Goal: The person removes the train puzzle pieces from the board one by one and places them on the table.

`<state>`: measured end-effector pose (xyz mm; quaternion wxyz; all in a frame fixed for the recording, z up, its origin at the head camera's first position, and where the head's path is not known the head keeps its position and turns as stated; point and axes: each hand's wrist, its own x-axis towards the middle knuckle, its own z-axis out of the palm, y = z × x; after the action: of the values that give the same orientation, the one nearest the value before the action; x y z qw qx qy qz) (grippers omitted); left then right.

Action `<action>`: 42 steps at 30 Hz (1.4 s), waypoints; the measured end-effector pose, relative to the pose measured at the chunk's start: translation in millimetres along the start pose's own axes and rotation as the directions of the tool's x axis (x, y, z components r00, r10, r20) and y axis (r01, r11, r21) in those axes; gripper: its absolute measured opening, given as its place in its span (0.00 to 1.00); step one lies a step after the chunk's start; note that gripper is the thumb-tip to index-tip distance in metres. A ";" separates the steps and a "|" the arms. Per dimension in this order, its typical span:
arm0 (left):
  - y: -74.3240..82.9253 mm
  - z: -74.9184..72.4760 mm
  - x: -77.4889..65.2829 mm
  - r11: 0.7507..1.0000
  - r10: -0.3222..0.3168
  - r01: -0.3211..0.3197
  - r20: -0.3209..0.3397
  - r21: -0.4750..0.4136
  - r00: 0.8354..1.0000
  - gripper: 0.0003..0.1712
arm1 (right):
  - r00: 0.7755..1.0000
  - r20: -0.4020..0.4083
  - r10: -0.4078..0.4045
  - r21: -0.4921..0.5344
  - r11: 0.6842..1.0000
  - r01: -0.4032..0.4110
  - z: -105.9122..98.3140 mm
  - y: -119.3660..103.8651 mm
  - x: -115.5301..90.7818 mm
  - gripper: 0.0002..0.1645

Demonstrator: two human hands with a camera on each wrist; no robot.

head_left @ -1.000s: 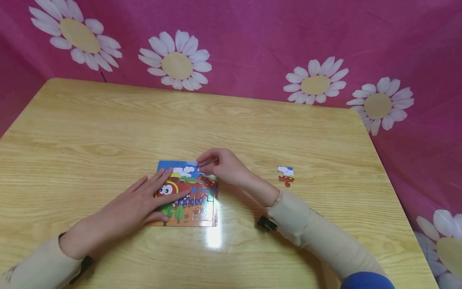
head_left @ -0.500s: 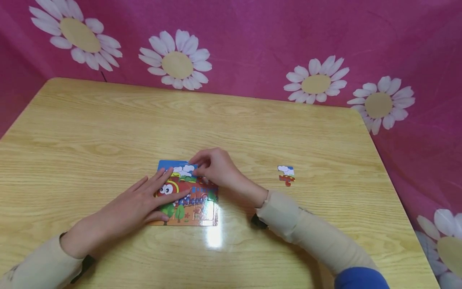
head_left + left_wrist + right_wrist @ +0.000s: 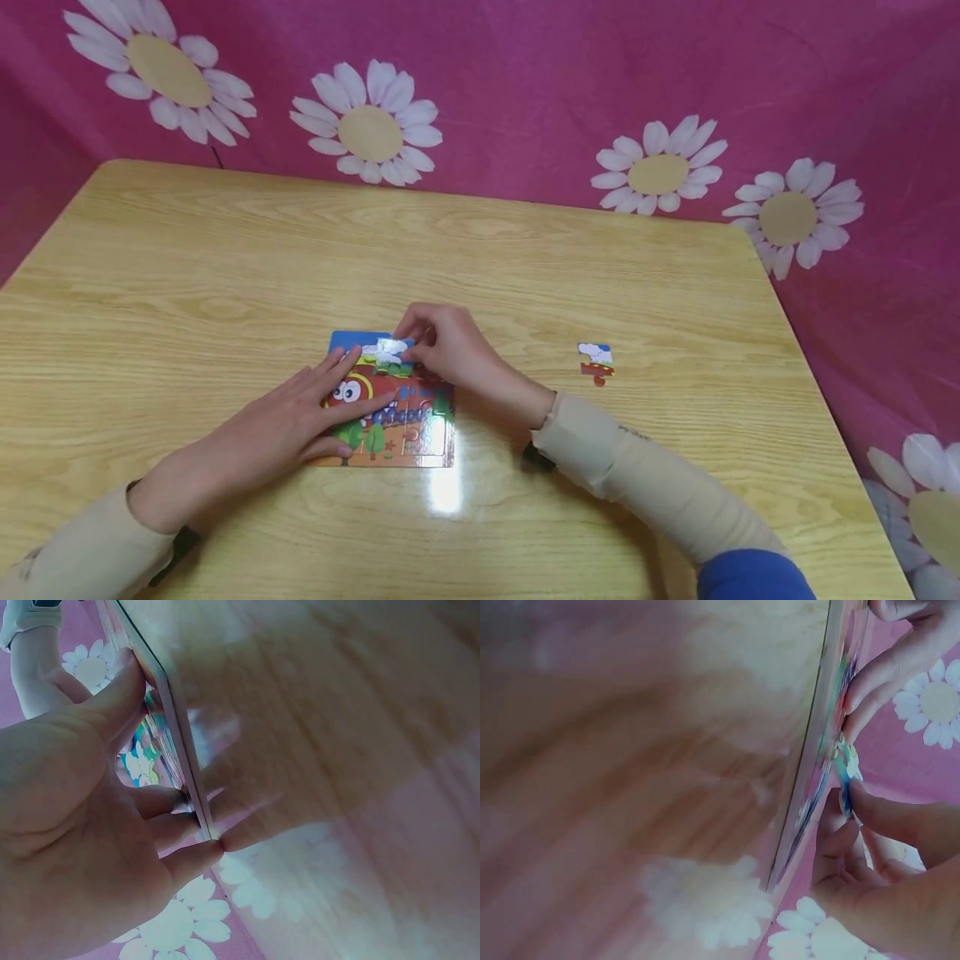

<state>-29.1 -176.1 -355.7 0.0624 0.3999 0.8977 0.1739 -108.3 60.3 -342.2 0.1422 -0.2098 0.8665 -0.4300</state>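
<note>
Left hand (image 3: 288,417), fingers extended, rests on the puzzle (image 3: 416,454) from 8 o'clock; right hand (image 3: 457,354) pinches a tilted piece (image 3: 391,357) over its 12 o'clock part. 1 loose piece (image 3: 597,356) lies well apart at 3 o'clock. Pressed askew, the tilted piece could jam or crease.

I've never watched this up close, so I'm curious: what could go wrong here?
The held piece in the right hand looks tilted over the puzzle, so it might not sit flat. If the left hand lifts, the puzzle may slide. The loose piece lies beyond the right sleeve, which might brush it.
</note>
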 end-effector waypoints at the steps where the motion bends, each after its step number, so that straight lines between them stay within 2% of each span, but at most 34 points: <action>1: -0.1 0.1 0.2 1.000 0.002 -0.002 0.003 0.007 1.000 0.36 | 1.000 0.001 0.012 0.004 1.000 -0.012 -2.2 0.8 -0.8 0.07; 5: -0.2 -0.1 0.1 1.000 -0.001 0.001 0.011 0.013 1.000 0.36 | 0.999 -0.007 0.041 0.011 0.999 -0.041 -14.5 5.2 -4.4 0.08; 11: 1.2 -0.9 0.5 1.000 -0.021 0.021 0.027 0.003 0.999 0.36 | 1.000 -0.018 0.012 0.027 1.000 -0.011 -42.0 18.8 -13.9 0.08; 22: 0.9 0.1 0.8 1.000 -0.006 0.006 0.018 0.016 1.000 0.36 | 0.996 -0.027 0.084 -0.011 0.996 -0.084 -85.9 46.7 -39.1 0.07; 28: 0.6 0.2 1.0 1.000 0.007 -0.007 0.002 0.023 1.000 0.36 | 0.995 -0.028 0.098 -0.038 0.994 -0.099 -99.1 61.0 -50.6 0.08; 42: 1.2 -2.2 0.8 0.999 -0.033 0.033 0.045 0.006 0.998 0.36 | 0.985 -0.074 0.157 -0.137 0.977 -0.166 -117.7 87.9 -69.9 0.07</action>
<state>-29.4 -175.4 -353.2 0.0843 0.3891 0.9030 0.1615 -118.8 222.7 -339.0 0.1339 -0.1349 0.9133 -0.3602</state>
